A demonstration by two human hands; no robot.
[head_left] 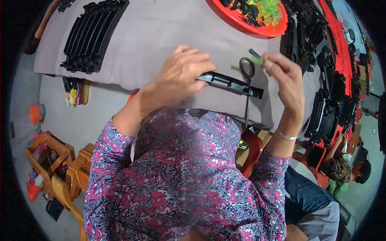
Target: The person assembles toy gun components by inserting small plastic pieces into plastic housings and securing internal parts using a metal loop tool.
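Note:
My left hand [183, 71] is closed on one end of a long, narrow black plastic part [231, 84] with raised ribs and a hollow channel. The part lies level near the table's front edge. To its right, my right hand [286, 76] pinches a small green piece [256, 60], blurred by motion, between thumb and fingers. A metal rod with a round loop [252, 69] at its top stands beside the black part's right end and runs down past the table edge. A short dark stick [253, 52] shows next to the green piece; whether they are joined is unclear.
Grey cloth [161, 28] covers the table. A red basin [261, 33] at the back holds small green, yellow and black pieces. Long black parts [90, 36] lie side by side at left; more black parts [317, 120] are heaped at right. A person [350, 166] sits far right.

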